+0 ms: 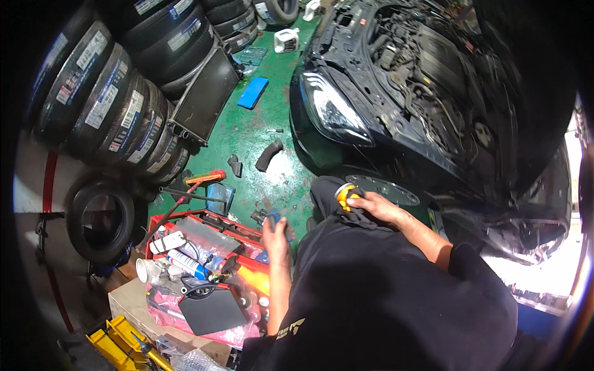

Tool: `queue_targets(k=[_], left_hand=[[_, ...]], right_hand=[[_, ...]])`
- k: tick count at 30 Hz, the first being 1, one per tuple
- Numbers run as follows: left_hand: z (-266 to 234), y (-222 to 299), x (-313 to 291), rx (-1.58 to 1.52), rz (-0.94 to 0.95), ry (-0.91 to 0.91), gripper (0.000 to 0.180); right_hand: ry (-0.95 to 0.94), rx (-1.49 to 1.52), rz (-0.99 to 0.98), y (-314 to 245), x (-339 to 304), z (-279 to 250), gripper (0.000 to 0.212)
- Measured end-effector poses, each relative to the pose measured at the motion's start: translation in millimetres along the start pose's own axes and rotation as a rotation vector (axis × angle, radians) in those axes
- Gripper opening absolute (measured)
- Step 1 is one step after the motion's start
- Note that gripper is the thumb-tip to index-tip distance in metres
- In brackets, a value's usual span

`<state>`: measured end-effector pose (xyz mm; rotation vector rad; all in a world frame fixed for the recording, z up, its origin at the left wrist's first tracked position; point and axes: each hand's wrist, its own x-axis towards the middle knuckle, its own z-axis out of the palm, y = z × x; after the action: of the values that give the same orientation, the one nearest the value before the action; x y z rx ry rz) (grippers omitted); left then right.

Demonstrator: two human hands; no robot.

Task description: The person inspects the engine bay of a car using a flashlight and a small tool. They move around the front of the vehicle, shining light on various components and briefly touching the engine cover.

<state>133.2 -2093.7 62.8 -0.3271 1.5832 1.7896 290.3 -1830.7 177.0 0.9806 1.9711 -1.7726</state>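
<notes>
My left hand (277, 240) is closed around a small tool with a blue handle (273, 216), raised beside the red tool cart; its far end is blurred, so its kind is unclear. My right hand (375, 208) grips a yellow round part (344, 196) with a ring-like rim, held close over my dark-clothed leg. Black material lies just under those fingers, and I cannot tell whether it is cloth or part of the piece. To the right stands a black car (371, 133) with its engine bay exposed and its headlight (334, 108) facing the floor area.
Stacked tyres (105, 99) line the left, with a radiator (207, 93) leaning beside them. The red cart (247, 232) is heaped with cans, bags and a black flat piece (212, 312). A black hose (269, 155), a blue box (253, 93) and a white jug (286, 41) rest on the green floor.
</notes>
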Motion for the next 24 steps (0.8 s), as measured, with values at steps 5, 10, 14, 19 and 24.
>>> queue_targets(k=[5, 10, 14, 19, 24], left_hand=[[-23.5, 21.0, 60.4, -0.058, 0.064, 0.224, 0.031], [11.4, 93.8, 168.6, -0.003, 0.043, 0.295, 0.027], [79.9, 196.3, 290.7, 0.086, -0.001, 0.135, 0.039], [173.5, 326.6, 398.7, 0.245, 0.045, -0.216, 0.034], [265.1, 401.8, 467.7, 0.376, -0.066, -0.394, 0.037]], right_hand=[[-0.317, -0.056, -0.007, -63.5, 134.7, -13.9, 0.048], [-0.307, -0.143, 0.021, -105.0, 259.7, -30.2, 0.073], [-0.196, 0.037, 0.051, -153.6, 363.0, -77.1, 0.081], [0.144, 0.565, 0.072, -208.2, 411.0, -157.8, 0.065], [0.326, 1.085, -0.126, -245.9, 424.3, -212.1, 0.049]])
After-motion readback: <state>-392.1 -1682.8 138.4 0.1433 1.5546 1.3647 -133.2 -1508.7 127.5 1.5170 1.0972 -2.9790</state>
